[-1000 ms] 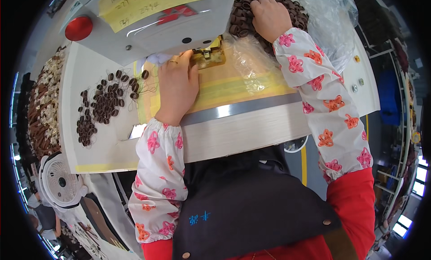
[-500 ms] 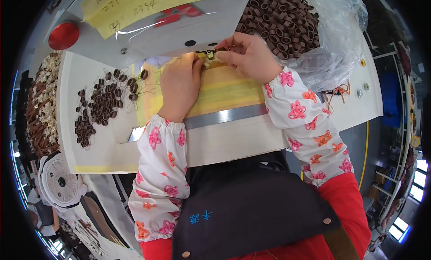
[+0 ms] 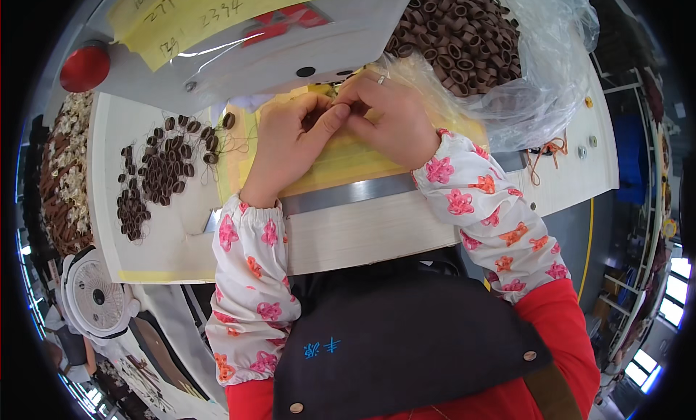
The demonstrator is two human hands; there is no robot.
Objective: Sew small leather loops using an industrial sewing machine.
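Observation:
My left hand (image 3: pixel 288 138) and my right hand (image 3: pixel 391 119) meet in front of the grey sewing machine (image 3: pixel 239 50), over the yellow-taped work surface (image 3: pixel 308 175). Thumbs and forefingers of both are pinched together, tip to tip. Something small and dark seems to sit between them, but the fingers hide what it is. Behind the right hand's fingers lies the metal presser area, mostly covered. At the left on the table lie many small brown leather loops (image 3: pixel 168 170) with loose threads. A big heap of brown loops (image 3: pixel 464 39) fills a clear plastic bag (image 3: pixel 547 93) beyond my right hand.
A metal strip (image 3: pixel 355 193) runs along the front of the taped area. To the right lie an orange cord (image 3: pixel 554 147) and small bobbins (image 3: pixel 582 152). A white fan (image 3: pixel 98 293) stands left, below the table's edge. A red knob (image 3: pixel 85 68) sticks out from the machine.
Both hands have drawn back from the presser area, toward me. The fingertips, apart before at the small dark piece, now touch. The right wrist has turned and come lower.

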